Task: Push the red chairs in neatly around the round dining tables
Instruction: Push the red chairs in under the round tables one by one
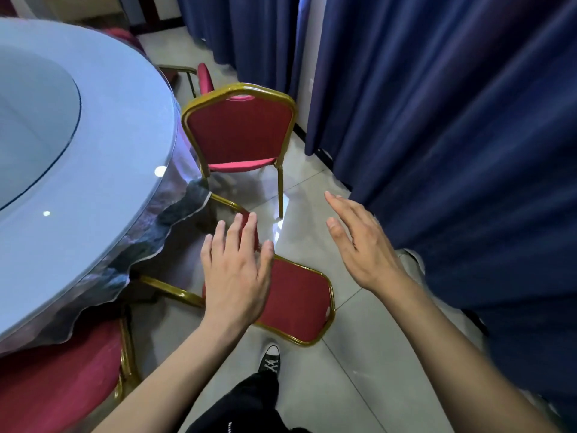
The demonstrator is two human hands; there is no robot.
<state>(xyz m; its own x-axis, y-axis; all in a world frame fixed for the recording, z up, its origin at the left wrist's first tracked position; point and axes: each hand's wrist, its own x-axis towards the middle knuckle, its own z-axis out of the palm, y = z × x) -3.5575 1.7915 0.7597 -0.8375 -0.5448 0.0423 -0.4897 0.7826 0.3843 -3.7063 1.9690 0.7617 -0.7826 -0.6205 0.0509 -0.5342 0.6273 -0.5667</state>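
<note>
1. A pale tiled floor (312, 195) is seen between a round table (62, 145) on the left and dark blue curtains (452, 120) on the right.
2. A black sneaker (270, 360) is planted on the tiles.
3. The left hand (235, 270) is spread flat, fingers apart, over the nearest red chair (296, 304), whose back is seen from above; contact cannot be judged.
4. The right hand (359, 242) is held open, gripping nothing.
5. A second red chair (239, 132) is tucked beside the table edge.
</note>
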